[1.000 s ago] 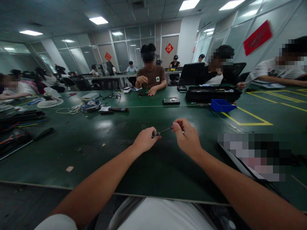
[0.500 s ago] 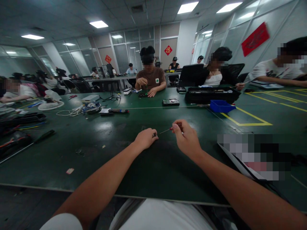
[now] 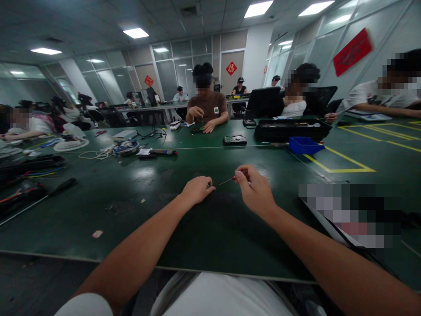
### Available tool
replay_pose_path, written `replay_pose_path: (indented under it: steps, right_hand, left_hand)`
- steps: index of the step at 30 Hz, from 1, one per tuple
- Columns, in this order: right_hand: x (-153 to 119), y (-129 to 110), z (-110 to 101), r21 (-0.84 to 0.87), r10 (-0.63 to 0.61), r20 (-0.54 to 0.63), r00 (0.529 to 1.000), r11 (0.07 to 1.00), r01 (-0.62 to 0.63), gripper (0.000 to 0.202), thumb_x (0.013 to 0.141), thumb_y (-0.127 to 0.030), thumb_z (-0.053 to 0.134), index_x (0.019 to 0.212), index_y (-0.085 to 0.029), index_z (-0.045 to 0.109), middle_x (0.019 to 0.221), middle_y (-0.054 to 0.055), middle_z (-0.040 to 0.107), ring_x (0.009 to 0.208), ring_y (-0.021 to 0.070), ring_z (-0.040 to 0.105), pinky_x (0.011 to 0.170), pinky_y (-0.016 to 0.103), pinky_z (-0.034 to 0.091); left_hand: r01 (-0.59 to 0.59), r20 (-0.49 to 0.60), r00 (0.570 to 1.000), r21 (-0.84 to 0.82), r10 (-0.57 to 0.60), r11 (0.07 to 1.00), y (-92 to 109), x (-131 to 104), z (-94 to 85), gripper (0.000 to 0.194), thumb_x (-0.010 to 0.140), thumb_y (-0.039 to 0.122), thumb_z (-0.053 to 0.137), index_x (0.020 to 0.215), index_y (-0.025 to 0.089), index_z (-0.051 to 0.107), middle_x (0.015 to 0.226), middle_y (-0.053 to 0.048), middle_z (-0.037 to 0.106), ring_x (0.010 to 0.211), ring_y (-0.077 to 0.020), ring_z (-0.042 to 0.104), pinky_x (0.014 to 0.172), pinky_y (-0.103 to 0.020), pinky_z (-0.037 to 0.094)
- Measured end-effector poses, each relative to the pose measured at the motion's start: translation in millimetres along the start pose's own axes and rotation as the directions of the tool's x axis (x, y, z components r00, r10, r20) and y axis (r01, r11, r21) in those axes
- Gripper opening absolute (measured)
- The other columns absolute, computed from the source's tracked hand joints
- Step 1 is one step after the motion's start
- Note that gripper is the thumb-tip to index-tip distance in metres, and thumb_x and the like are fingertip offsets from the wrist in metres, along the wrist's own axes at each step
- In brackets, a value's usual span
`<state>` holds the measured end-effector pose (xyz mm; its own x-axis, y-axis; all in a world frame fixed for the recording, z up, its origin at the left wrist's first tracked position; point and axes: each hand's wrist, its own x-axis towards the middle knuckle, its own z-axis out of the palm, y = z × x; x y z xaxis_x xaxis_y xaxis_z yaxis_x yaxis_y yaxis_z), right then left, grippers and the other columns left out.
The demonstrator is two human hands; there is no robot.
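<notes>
Grasping thin red-handled metal tool [image 3: 226, 181] in right hand [image 3: 255, 188], near front edge of green worktop [image 3: 210, 237]. Looks unfinished; cannot tell grip of left hand [image 3: 197, 189].

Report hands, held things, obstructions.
Right hand grips thin metal-shafted, red-collared tool. Left hand curled, fingers blocking view inside. Tip apart from left hand.

A green table [image 3: 204, 237] carries a blue bin [image 3: 305, 145].
</notes>
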<state>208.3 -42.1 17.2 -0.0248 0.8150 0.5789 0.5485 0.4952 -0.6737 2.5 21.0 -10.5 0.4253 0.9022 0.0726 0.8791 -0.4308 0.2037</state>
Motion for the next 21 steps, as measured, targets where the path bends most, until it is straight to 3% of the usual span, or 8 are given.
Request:
replay_pose_path:
  steps: [7,11,14,17,21]
  right_hand:
    - [0.1,0.0,-0.7,-0.003,-0.01,0.004,1.0,1.0,0.01,0.018,0.1,-0.036,0.045,0.095,-0.023,0.057,0.081,0.004,0.071,0.075,0.0212,0.068,0.068,0.033,0.047]
    - [0.4,-0.2,-0.5,0.004,-0.002,0.016,1.0,1.0,0.002,0.018,0.1,-0.035,0.045,0.096,-0.023,0.057,0.081,0.005,0.071,0.075,0.0209,0.068,0.067,0.033,0.047]
    - [0.3,0.4,0.0,0.009,-0.003,0.023,1.0,1.0,0.003,0.018,0.1,-0.035,0.046,0.096,-0.022,0.058,0.082,0.004,0.071,0.075,0.0205,0.069,0.067,0.032,0.047]
    - [-0.1,1.1,0.5,0.015,-0.002,0.03,1.0,1.0,0.001,0.018,0.1,-0.035,0.046,0.097,-0.022,0.058,0.082,0.005,0.07,0.076,0.0205,0.069,0.068,0.032,0.047]
    - [-0.6,1.0,0.7,0.021,-0.001,0.039,0.999,1.0,0.0,0.019,0.1,-0.035,0.046,0.096,-0.022,0.059,0.082,0.005,0.07,0.077,0.0206,0.069,0.069,0.032,0.047]
  left_hand:
    - [0.042,-0.091,0.994,-0.181,-0.059,0.983,-6.7,-6.1,-6.7,0.026,0.091,0.045,0.062,0.099,0.022,0.069,0.093,-0.006,0.073,0.084,-0.0217,0.067,0.072,-0.031,0.048]
    - [0.021,-0.154,0.985,-0.323,-0.074,0.946,-20.1,-5.3,-12.1,0.028,0.092,0.041,0.059,0.11,0.024,0.073,0.105,-0.006,0.075,0.092,-0.0211,0.067,0.083,-0.033,0.05]
    - [0.052,-0.153,0.979,-0.437,-0.132,0.898,-34.6,-2.8,-21.2,0.029,0.092,0.04,0.059,0.106,0.022,0.077,0.104,-0.007,0.076,0.089,-0.0207,0.067,0.085,-0.033,0.05]
    - [0.153,-0.138,0.941,-0.641,-0.309,0.752,-52.6,-3.0,-35.5,0.031,0.09,0.041,0.061,0.102,0.018,0.077,0.09,-0.007,0.073,0.064,-0.015,0.059,0.062,-0.028,0.046]
    - [0.13,-0.104,0.819,-0.924,-0.564,0.36,-89.0,-11.9,-60.2,0.025,0.091,0.036,0.06,0.099,0.014,0.07,0.084,-0.006,0.064,0.053,-0.0082,0.047,0.043,-0.019,0.028]
